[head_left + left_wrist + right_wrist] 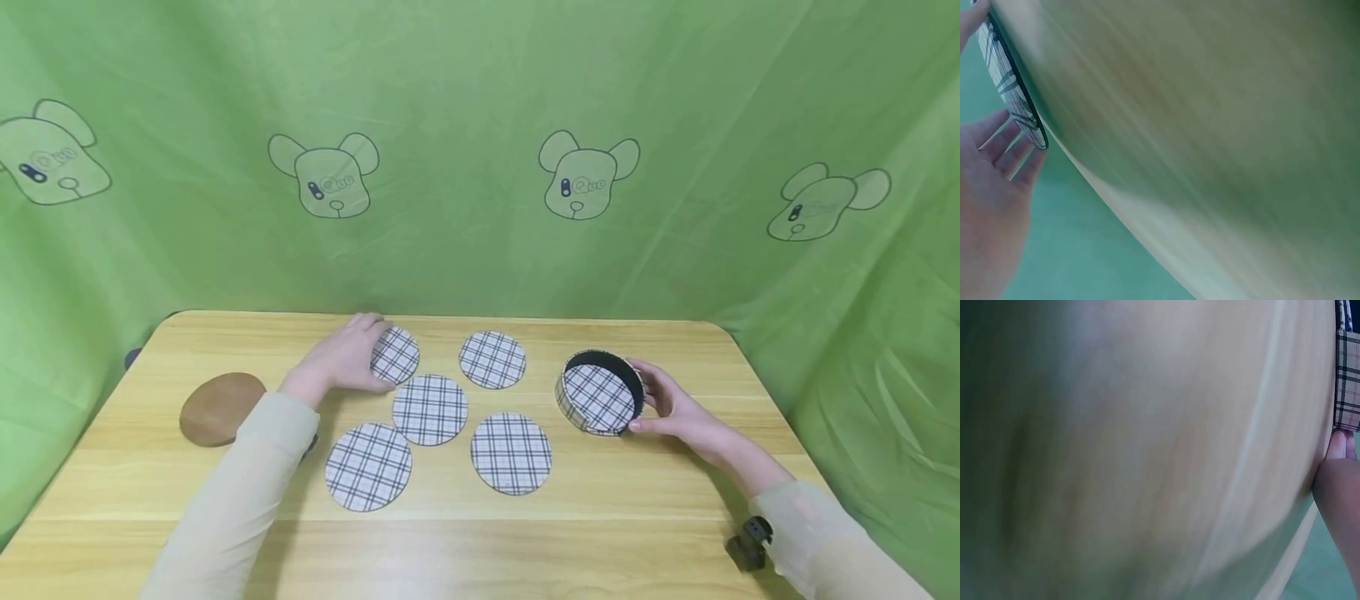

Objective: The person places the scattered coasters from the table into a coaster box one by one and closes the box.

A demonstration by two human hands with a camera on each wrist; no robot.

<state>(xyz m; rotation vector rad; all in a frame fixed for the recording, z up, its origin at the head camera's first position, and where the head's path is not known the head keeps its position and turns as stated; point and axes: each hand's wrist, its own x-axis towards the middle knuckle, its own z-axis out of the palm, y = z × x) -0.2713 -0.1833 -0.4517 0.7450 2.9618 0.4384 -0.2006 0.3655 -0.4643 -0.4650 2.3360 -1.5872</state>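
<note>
At the back left, my left hand [347,354] spans a round plaid coaster [396,355], with the thumb at its near edge and the fingers at its far edge. In the left wrist view the coaster [1010,84] shows edge-on between thumb and fingertips [1030,167]. On the right, my right hand [678,412] grips the side of a round plaid coaster holder [573,408] with a black inner wall. A plaid disc [597,396] shows inside it. In the right wrist view only part of the holder [1349,381] appears, beside the fingers.
Several more plaid coasters lie flat mid-table: one at the back [492,359], one in the centre [430,409], one front left [368,467] and one front right [512,453]. A brown disc [221,408] lies left of my left forearm. A green curtain [465,250] hangs behind the wooden table [600,550].
</note>
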